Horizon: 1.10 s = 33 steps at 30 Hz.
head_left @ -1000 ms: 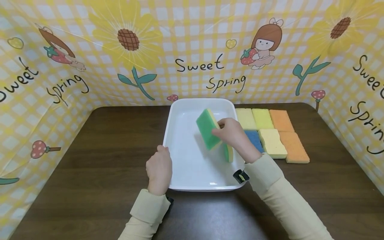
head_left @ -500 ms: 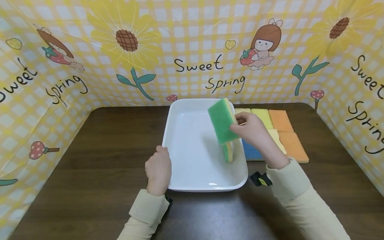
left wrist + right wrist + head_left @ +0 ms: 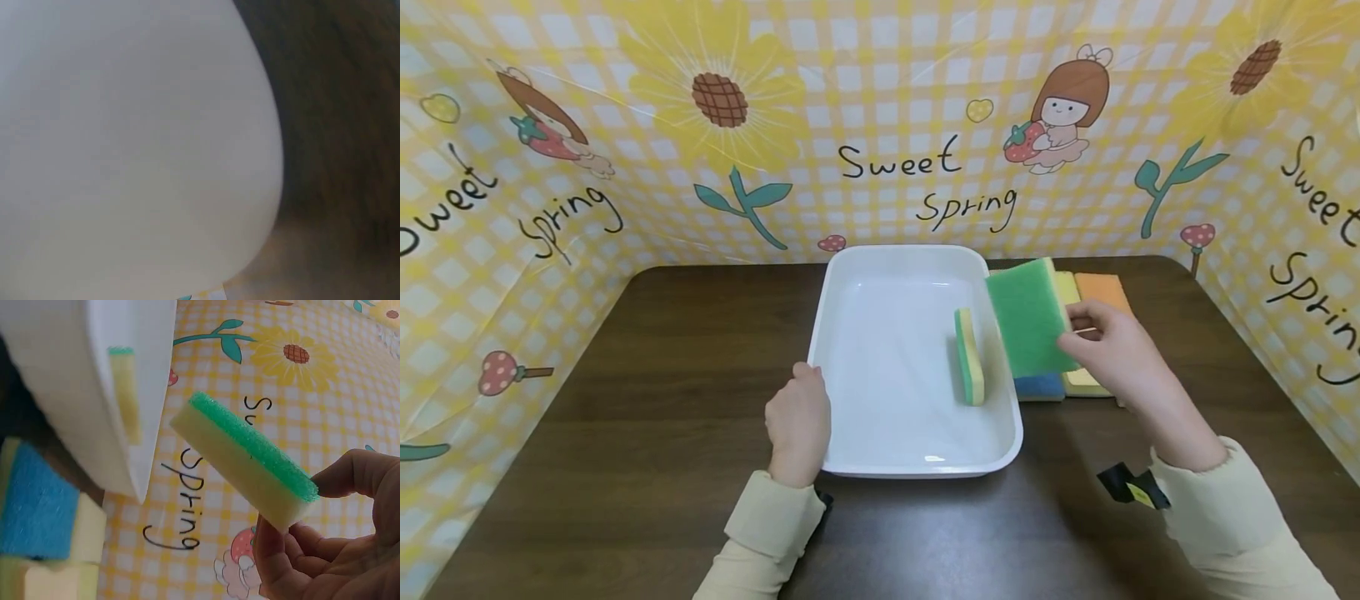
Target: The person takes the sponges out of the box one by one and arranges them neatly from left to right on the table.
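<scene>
My right hand (image 3: 1116,350) pinches a green-and-yellow sponge (image 3: 1032,321) by its right edge, thumb on the green face. The sponge is tilted up in the air, over the white tray's right rim and the sponges beside it. In the right wrist view the same sponge (image 3: 247,462) shows its green scrubbing layer and pale foam. My left hand (image 3: 799,423) grips the left rim of the white tray (image 3: 887,450); its fingertips are hidden. Another green-and-yellow sponge (image 3: 969,358) stands on its edge inside the tray, near the right wall. The left wrist view shows mostly the tray's outside (image 3: 137,150).
Right of the tray lie several sponges, partly covered by my hand: an orange sponge (image 3: 1101,289), a blue sponge (image 3: 1040,387) and a cream sponge (image 3: 1084,383). Behind the dark wooden table (image 3: 685,358) hangs a yellow checked cloth (image 3: 902,92).
My right hand has carried the sponge rightward, from above the tray to over its right rim. The standing sponge has come into fuller view. My left hand stays on the rim.
</scene>
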Motion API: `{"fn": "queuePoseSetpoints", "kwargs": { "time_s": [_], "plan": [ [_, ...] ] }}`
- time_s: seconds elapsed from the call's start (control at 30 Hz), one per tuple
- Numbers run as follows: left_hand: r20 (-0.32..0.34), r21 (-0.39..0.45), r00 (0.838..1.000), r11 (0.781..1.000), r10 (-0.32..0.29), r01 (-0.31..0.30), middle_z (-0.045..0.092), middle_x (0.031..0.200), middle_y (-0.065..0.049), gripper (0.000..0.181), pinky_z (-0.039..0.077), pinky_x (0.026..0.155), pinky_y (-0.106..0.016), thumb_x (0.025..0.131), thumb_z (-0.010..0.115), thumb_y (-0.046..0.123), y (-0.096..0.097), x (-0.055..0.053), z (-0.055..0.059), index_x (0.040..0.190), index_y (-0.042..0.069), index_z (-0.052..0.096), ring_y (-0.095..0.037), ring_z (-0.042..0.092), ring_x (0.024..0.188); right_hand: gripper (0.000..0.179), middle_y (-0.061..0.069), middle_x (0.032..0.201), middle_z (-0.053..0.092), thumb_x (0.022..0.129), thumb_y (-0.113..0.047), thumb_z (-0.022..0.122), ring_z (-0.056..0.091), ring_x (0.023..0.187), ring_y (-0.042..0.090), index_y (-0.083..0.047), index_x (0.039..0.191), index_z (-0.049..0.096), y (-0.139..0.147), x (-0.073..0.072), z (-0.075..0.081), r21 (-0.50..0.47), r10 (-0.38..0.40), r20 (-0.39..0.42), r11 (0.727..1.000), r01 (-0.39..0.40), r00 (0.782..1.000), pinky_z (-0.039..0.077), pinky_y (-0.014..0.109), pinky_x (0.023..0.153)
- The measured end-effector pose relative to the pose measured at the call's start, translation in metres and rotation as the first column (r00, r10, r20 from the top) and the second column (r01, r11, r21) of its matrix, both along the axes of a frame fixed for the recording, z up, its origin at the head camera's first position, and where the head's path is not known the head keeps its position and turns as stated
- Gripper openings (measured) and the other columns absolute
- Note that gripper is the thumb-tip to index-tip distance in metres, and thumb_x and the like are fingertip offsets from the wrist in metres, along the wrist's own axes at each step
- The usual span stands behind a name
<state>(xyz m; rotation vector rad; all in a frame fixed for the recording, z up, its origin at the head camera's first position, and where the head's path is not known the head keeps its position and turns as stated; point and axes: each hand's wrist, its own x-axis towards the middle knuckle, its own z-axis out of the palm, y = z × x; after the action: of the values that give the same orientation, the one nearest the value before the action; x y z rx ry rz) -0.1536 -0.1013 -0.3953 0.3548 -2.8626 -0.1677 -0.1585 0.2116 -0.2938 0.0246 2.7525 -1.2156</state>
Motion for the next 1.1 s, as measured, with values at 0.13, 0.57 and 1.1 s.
{"fn": "queuePoseSetpoints", "kwargs": {
  "time_s": [0.13,0.57,1.1],
  "plan": [
    [-0.005,0.008,1.000,1.000,0.001,-0.001,0.052,0.049,-0.015,0.032,0.044,0.039,-0.035,0.100,0.047,0.018,0.000,0.000,-0.001,0.079,-0.005,0.054,-0.027,0.058,0.043,0.052,0.026,0.127,0.050,0.093,-0.020,0.045,0.053,0.118,0.042,0.007,0.137,0.038,0.018,0.008,-0.008,0.064,-0.003,0.019,0.998,0.002,1.000,0.048,0.033,0.075],
    [-0.073,-0.001,0.997,1.000,-0.006,0.006,0.054,0.049,-0.016,0.032,0.044,0.039,-0.037,0.099,0.049,0.018,-0.001,0.001,-0.004,0.075,-0.004,0.053,-0.029,0.060,0.044,0.048,0.028,0.112,0.057,0.093,-0.017,0.050,0.060,0.103,0.041,0.015,0.128,0.043,0.053,0.035,-0.056,0.147,0.043,0.083,0.988,-0.055,0.996,0.049,0.035,0.072],
    [-0.087,-0.021,0.996,1.000,-0.013,0.011,0.054,0.048,-0.016,0.033,0.044,0.038,-0.036,0.099,0.050,0.018,0.000,0.001,-0.004,0.073,-0.003,0.052,-0.029,0.059,0.043,0.036,0.015,0.099,0.062,0.089,-0.012,0.055,0.056,0.090,0.020,0.012,0.115,0.053,0.056,0.053,-0.092,0.137,0.108,0.211,0.981,-0.139,0.972,0.045,0.031,0.068]
  ]
}}
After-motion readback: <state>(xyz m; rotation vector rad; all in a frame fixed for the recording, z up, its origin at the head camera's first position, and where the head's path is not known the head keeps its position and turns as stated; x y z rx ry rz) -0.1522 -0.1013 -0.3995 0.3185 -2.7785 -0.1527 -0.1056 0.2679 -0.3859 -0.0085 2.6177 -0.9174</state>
